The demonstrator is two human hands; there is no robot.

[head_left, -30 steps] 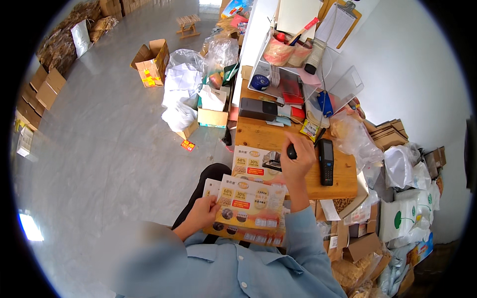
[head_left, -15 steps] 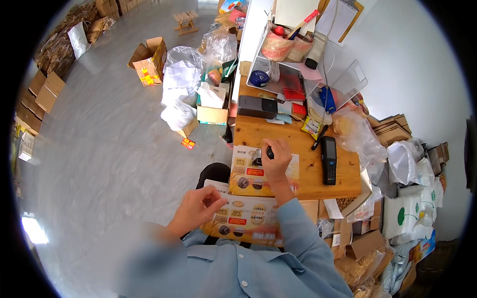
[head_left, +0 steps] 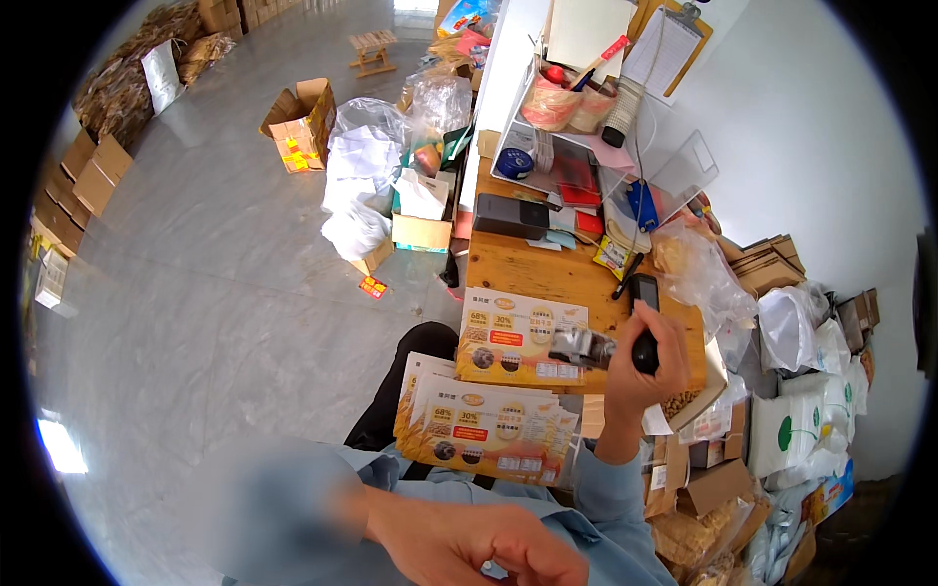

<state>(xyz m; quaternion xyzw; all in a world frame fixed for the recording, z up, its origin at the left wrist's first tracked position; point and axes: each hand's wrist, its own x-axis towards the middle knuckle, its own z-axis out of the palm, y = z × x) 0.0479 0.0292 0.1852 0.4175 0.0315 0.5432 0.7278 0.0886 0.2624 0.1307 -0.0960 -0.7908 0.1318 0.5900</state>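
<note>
My right hand point(head_left: 645, 371) grips a metal hand tool point(head_left: 586, 348) by its black handle, over the right side of a printed yellow-and-white sheet point(head_left: 508, 327) on the wooden table's point(head_left: 528, 264) near edge. A loose pile of similar sheets point(head_left: 469, 415) lies on my lap. My left hand point(head_left: 489, 547) is low, close to my body at the bottom edge, with fingers curled; what they hold, if anything, is hidden. A black handheld terminal point(head_left: 642, 291) lies behind my right hand, partly covered by it.
The table holds a clear organiser point(head_left: 684, 161), a dark grey device point(head_left: 508, 215) and plastic bags point(head_left: 708, 283). An open carton point(head_left: 298, 127) and white bags point(head_left: 352, 195) stand on the floor point(head_left: 195, 293). Packages and cardboard point(head_left: 796, 435) crowd the right side.
My right hand has moved right with the tool, uncovering more of the upper sheet. My left hand has left the sheets on my lap and dropped down toward my body.
</note>
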